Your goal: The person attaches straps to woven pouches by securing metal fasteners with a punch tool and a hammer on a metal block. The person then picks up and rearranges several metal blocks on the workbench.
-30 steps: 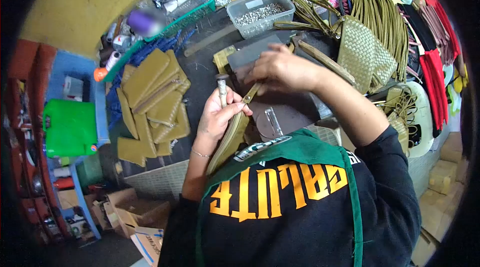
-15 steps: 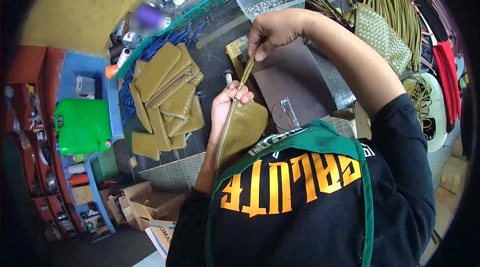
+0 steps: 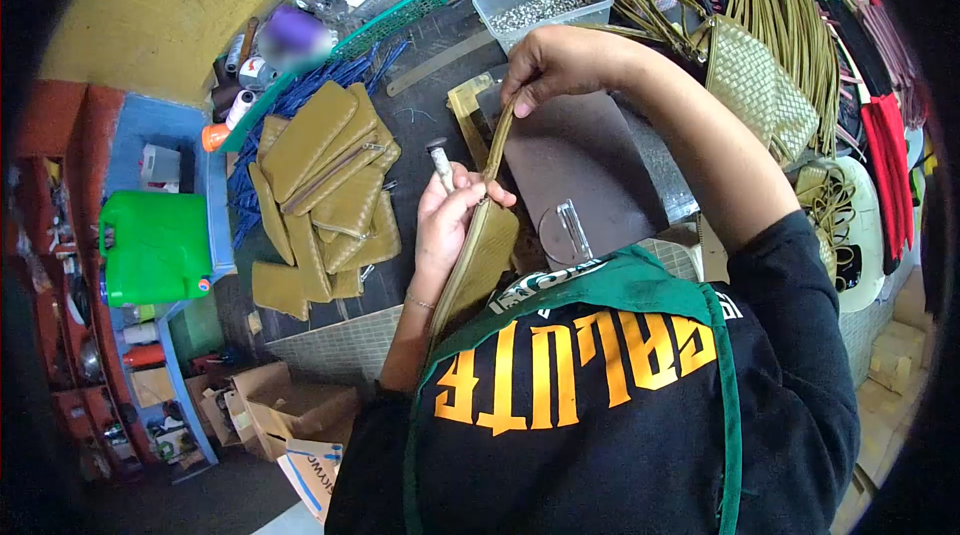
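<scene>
My left hand is closed around the zip end of an olive-green pouch, whose body hangs toward my apron. A short tool with a white handle and a dark, flat head sticks up beside the same hand, its lower end hidden by the fingers. Above it, my right hand pinches the upper end of a narrow olive strap. The strap runs taut down to the pouch at my left fingers. A dark brown board lies under my right forearm, with a clear plastic piece on it.
Olive pouches are piled on the left over blue strips. A tub of metal fittings stands at the back, near a metal ruler. Woven olive bags and straps lie right. A green jerrycan stands far left.
My left hand has turned and slid up along the pouch edge, closer to my right hand. More of the white-handled tool shows now. The pouch body has narrowed in view.
</scene>
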### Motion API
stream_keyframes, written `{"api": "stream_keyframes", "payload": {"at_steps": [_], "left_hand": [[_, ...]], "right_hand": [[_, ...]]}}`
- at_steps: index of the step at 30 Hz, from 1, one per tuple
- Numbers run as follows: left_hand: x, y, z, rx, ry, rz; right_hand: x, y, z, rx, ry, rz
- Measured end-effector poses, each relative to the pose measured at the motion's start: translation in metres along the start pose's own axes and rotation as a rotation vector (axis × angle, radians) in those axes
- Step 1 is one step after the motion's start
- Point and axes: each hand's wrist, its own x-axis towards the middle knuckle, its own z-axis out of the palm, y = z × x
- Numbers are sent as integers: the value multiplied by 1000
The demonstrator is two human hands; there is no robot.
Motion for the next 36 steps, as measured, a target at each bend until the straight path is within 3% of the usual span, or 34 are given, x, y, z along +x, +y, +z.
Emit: {"api": "stream_keyframes", "payload": {"at_steps": [7, 10, 12, 13, 16, 20, 26, 36], "left_hand": [[-3, 0, 7, 63, -6, 75], [-5, 3, 13, 264, 32, 133], [-5, 4, 9, 549, 39, 176], [-5, 4, 9, 530, 53, 185], [-8, 10, 17, 707, 29, 100], [-7, 10, 18, 689, 12, 54], [-6, 10, 16, 610, 2, 6], [-2, 7, 11, 499, -80, 17]], "right_hand": [[-12, -1, 4, -56, 100, -65], [-19, -14, 4, -144, 50, 46], [-26, -24, 8, -469, 59, 52], [-27, -29, 8, -496, -11, 92], [-31, -29, 24, -576, -15, -47], [-34, -30, 51, -501, 11, -171], [-39, -22, 71, -382, 221, -312], [-43, -15, 79, -305, 278, -413]]}}
